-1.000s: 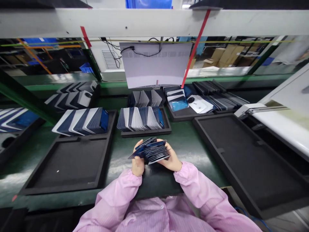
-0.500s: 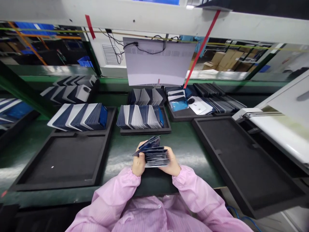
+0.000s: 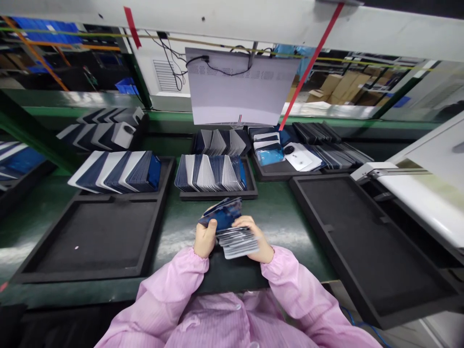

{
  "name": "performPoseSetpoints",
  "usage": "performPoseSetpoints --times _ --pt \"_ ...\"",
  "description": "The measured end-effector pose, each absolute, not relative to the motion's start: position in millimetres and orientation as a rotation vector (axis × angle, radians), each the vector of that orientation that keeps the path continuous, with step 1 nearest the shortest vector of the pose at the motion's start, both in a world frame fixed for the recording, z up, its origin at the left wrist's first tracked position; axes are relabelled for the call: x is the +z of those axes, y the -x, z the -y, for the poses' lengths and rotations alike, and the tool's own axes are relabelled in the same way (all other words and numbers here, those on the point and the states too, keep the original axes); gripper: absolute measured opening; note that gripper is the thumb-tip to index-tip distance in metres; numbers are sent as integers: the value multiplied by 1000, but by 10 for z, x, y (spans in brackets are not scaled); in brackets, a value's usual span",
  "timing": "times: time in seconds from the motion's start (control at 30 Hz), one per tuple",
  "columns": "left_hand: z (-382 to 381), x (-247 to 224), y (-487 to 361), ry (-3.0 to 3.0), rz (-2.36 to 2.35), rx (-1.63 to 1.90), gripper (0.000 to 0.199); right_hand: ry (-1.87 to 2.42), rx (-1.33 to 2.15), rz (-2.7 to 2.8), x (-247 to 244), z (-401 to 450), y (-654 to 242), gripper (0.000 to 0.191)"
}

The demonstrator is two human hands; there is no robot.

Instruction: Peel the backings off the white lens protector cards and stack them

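Close in front of me, my left hand (image 3: 206, 238) is closed on several dark blue phone back covers (image 3: 223, 216), its thumb pressed on their near face. They tilt up and show a shiny surface. Lower and to the right, a fanned stack of phone back covers (image 3: 239, 243) with pale edges sits in my right hand (image 3: 263, 244), whose fingers wrap over the top and side. The two bundles overlap, and I cannot tell where they part. Just beyond my hands, a foam tray (image 3: 217, 195) bears a row of upright dark and pale covers (image 3: 210, 173).
On the left, a black tray (image 3: 105, 237) lies before a row of covers (image 3: 116, 171). A black tray (image 3: 377, 241) slants along the right beside a white machine (image 3: 427, 193). At the back stand a monitor (image 3: 239, 89) and a tray with loose white covers (image 3: 302, 157).
The stack in my right hand has turned downward and fanned out. The dark blue covers in my left hand now face me more, showing their shiny side. The view has shifted slightly.
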State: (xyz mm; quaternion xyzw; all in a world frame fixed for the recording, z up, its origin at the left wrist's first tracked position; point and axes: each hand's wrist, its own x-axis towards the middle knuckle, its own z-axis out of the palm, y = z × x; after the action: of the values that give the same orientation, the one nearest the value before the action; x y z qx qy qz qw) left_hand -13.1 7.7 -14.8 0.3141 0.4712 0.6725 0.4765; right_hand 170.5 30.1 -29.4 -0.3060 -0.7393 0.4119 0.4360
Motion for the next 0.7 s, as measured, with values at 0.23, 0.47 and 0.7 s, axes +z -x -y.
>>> performPoseSetpoints --times 0.23,0.47,0.7 --pt "-191 -109 8 -1043 -723 1539 107 720 1156 1725 -228 -428 -1476 134" --pt "-174 -24 19 -1168 -896 1754 119 699 1343 1674 -115 -539 -1391 132" --pt "-103 11 5 -1159 -923 1654 130 741 1279 1611 -162 -544 -1381 138"
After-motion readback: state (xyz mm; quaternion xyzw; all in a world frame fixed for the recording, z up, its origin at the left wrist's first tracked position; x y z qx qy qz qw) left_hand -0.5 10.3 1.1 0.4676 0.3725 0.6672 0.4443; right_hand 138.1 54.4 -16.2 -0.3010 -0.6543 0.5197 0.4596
